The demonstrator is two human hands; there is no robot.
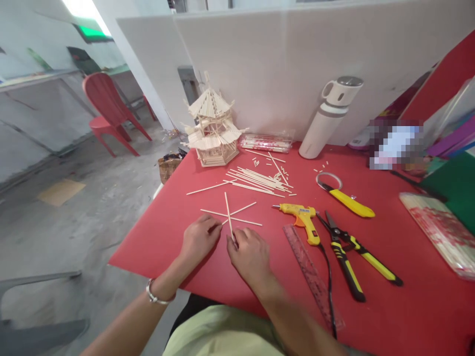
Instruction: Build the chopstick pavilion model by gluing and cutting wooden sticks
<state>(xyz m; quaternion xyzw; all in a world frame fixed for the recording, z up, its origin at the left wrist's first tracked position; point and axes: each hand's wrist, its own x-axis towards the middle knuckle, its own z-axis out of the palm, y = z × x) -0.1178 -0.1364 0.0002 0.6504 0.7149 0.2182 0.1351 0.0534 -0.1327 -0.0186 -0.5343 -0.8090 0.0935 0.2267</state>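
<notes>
Three thin wooden sticks cross like a star on the red tabletop. My left hand (pixel 202 237), a bracelet at its wrist, pinches the lower end of the slanting stick (pixel 245 209). Between the fingers of my right hand (pixel 250 252) is the near end of the upright stick (pixel 226 207), which passes over the crossing. The third stick (pixel 248 222) lies nearly level, its ends untouched. Just beyond is a pile of loose sticks (pixel 256 179) with small cut pieces. To the right of my hands lie a yellow glue gun (pixel 302 215) and a clear ruler (pixel 308 272).
A small stick-built pagoda (pixel 213 131) stands at the back left. Pruning shears (pixel 345 247), a yellow-handled cutter (pixel 349 200) and a packet of sticks (pixel 441 232) lie right. A white flask (pixel 326 121) stands by the partition (pixel 267 69). The glue gun's cord (pixel 329 282) trails nearward.
</notes>
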